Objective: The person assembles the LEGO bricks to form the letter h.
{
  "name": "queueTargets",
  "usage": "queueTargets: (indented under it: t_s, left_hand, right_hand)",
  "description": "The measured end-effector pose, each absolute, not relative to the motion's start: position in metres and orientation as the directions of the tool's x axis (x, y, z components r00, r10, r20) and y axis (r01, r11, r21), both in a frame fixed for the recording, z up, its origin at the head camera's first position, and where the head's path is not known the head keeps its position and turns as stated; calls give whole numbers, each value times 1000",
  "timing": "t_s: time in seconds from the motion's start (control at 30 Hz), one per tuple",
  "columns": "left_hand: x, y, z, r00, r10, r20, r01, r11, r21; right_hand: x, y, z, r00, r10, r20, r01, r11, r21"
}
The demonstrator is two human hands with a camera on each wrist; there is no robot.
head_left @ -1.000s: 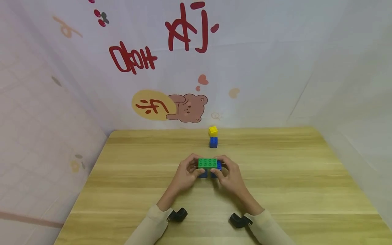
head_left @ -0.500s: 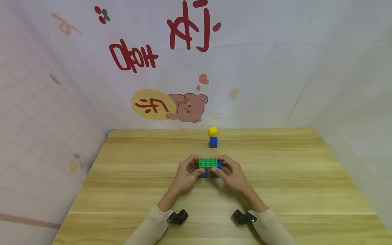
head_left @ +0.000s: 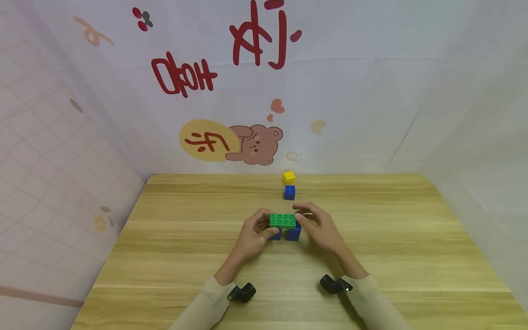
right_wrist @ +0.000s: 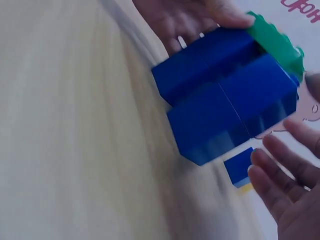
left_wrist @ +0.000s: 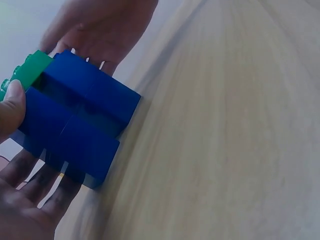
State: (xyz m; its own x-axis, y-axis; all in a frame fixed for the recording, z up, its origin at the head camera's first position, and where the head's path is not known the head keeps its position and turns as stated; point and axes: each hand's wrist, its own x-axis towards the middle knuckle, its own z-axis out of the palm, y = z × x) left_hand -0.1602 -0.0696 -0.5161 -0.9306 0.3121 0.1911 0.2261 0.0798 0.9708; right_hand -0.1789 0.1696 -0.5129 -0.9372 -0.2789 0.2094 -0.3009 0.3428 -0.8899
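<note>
A green toy brick [head_left: 282, 221] with studs bridges the tops of two blue brick stacks standing side by side on the table. My left hand [head_left: 250, 236] pinches the left blue stack [left_wrist: 55, 122] near its top, thumb on the near side and fingers behind. In the left wrist view, the thumb also touches the green brick [left_wrist: 34, 69]. My right hand [head_left: 323, 229] is spread around the right blue stack [right_wrist: 225, 105]. In the right wrist view its fingers [right_wrist: 282, 172] stand apart from the blue bricks, and its thumb is near the end of the green brick.
Behind the bricks stand a loose blue brick [head_left: 289, 192] and a yellow brick [head_left: 288, 178], one behind the other. The wooden table [head_left: 185, 201] meets a white printed backdrop [head_left: 354, 110] at its back edge.
My right hand has let go of the right blue stack and moved slightly right and back, its fingers spreading. The left hand keeps its hold; the bricks look unmoved.
</note>
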Motion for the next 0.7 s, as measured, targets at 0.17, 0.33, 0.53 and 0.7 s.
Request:
queueTargets:
  t_s: [0.17,0.33,0.53,0.7]
  left_hand:
    - [-161,-70,-516,-932,316,176,211,81,974]
    - [-161,-69,-515,-931,326,165,202,81,976]
    - [-160,-70,-514,-927,337,162,201,84,976]
    - [-160,-70,-514,-929,338,149,188,84,979]
  right_hand:
    - [-192,175,-513,-955,-254,156,-248,386,-889]
    - [-203,179,-515,-969,-229,89,-180,414,-892]
    - [-214,181,-517,-975,-217,55,-148,438,-887]
    - [-225,184,-521,-971,-232,52,-159,471,-868]
